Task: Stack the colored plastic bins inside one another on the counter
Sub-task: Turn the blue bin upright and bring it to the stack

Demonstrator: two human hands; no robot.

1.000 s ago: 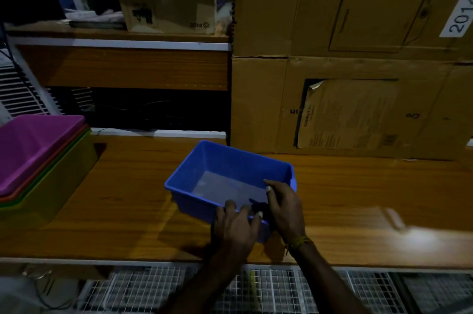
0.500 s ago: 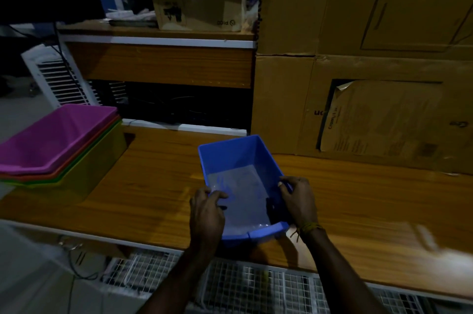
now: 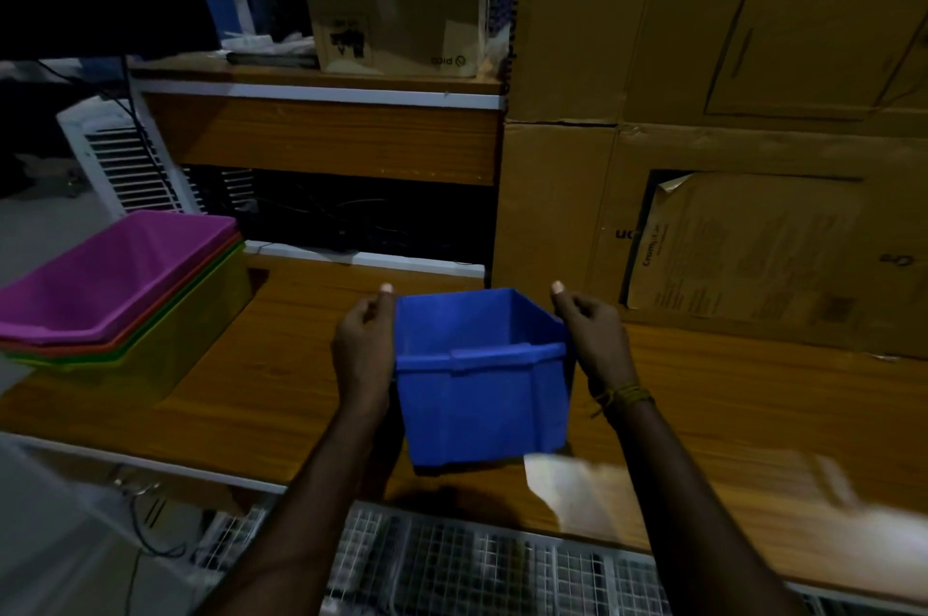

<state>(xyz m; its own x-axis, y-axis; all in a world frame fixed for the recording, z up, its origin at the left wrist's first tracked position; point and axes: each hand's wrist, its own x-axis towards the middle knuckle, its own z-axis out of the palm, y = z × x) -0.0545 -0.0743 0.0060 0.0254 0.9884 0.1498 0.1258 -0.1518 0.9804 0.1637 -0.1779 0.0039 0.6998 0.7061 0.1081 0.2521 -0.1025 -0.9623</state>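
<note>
Blue bin (image 3: 482, 394) held up off the wooden counter (image 3: 261, 364) in both hands, opening facing up and slightly away, near wall toward the camera, shadow under it at the counter's front edge. Left hand (image 3: 362, 349) grips the bin's left rim, thumb up on top at the far left corner, fingers curled round the outside edge. Right hand (image 3: 597, 339) grips the right rim the same way, thumb raised at the far right corner; a yellowish thread band (image 3: 622, 395) on that wrist. Both grips closed on the bin, one each side. Inside of the bin mostly hidden by its near wall, contents cannot tell. At the left end of the counter, well apart from the blue bin, sits a nested stack: purple bin (image 3: 115, 274) on top, red-orange bin (image 3: 165, 309) rim showing under it, green bin (image 3: 145, 354) below, yellow-green outer wall at the bottom; exact count of lower bins hard to tell in the dim light. Big cardboard boxes (image 3: 728, 113) stacked at the back right, touching the counter's rear. Smaller cardboard box (image 3: 396, 20) on a wooden shelf (image 3: 321, 80) behind. White slatted unit (image 3: 125, 158) back left. Wire mesh rack (image 3: 477, 565) below the counter's front edge. Pale blurred patch on the counter right of the bin, cannot tell what.
</note>
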